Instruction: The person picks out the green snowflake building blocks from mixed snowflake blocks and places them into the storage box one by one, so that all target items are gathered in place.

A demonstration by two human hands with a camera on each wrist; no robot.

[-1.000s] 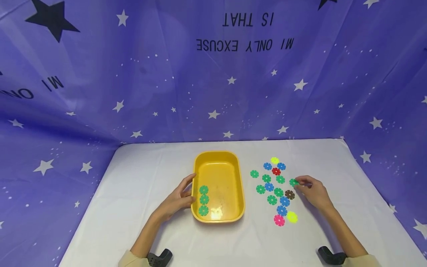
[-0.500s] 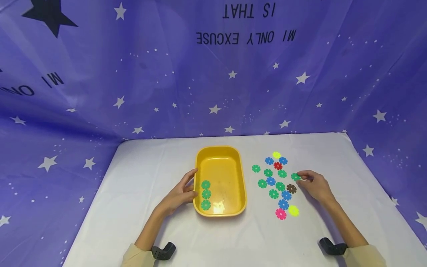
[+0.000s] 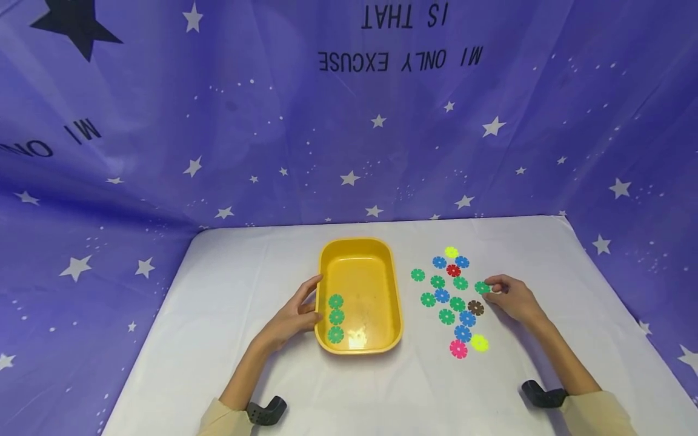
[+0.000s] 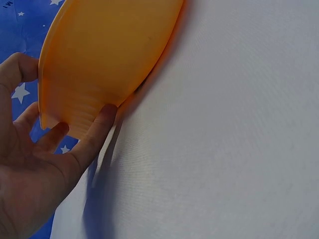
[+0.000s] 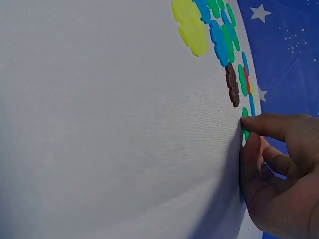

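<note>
Barely any change tbh, right hand point(image 3: 515, 298) stays narrow at a green notched disc point(image 3: 481, 287), can't tell if gripped, so it's still on the tabletop point(image 3: 425, 387), 3 o'clock from the yellow tray point(image 3: 368, 281); left hand point(image 3: 288, 321) spread against its 9 o'clock wall

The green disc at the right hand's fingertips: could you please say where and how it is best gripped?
The green disc is probably best pinched at its notched right edge, between thumb and forefinger, coming from the right: it is thin and looks nearly flat to the white tabletop, the brown disc sits just in front, and another green disc lies to its left.
</note>
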